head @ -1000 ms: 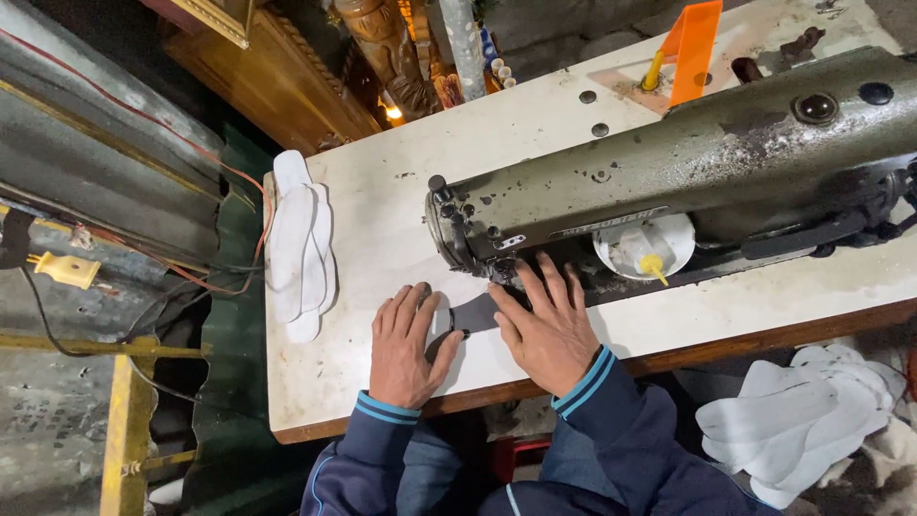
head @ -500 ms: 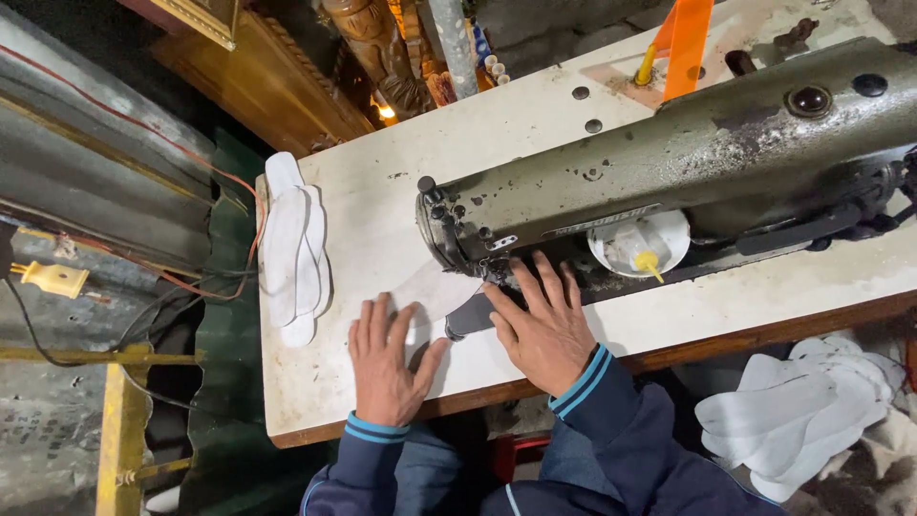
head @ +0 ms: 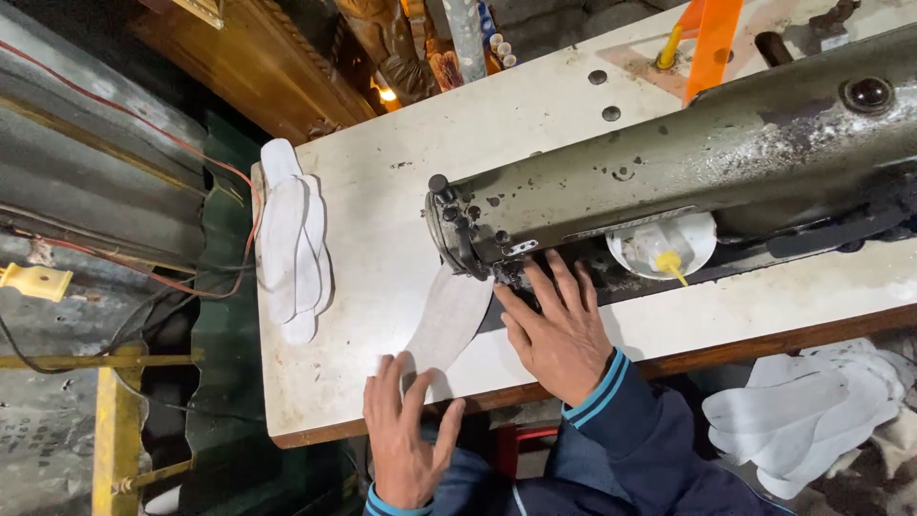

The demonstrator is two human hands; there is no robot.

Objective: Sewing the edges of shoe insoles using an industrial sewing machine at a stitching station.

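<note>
A pale grey, sole-shaped piece (head: 449,320) lies flat on the white sewing table (head: 382,201), its far end under the head of the olive-green sewing machine (head: 669,172). My left hand (head: 409,430) lies flat with spread fingers on the piece's near end, by the table's front edge. My right hand (head: 559,325) rests palm down on the table right of the piece, fingertips beside the needle area. Both sleeves are dark blue with light blue cuffs.
A stack of white sole-shaped pieces (head: 291,239) lies at the table's left end. Another heap of white pieces (head: 812,411) sits below the table at the right. An orange part (head: 712,43) stands behind the machine. Cables and a yellow plug (head: 38,282) hang at the left.
The sole-shaped piece has come out toward me from under the machine head. My left hand has slid back with it to the table's front edge. My right hand stays by the needle.
</note>
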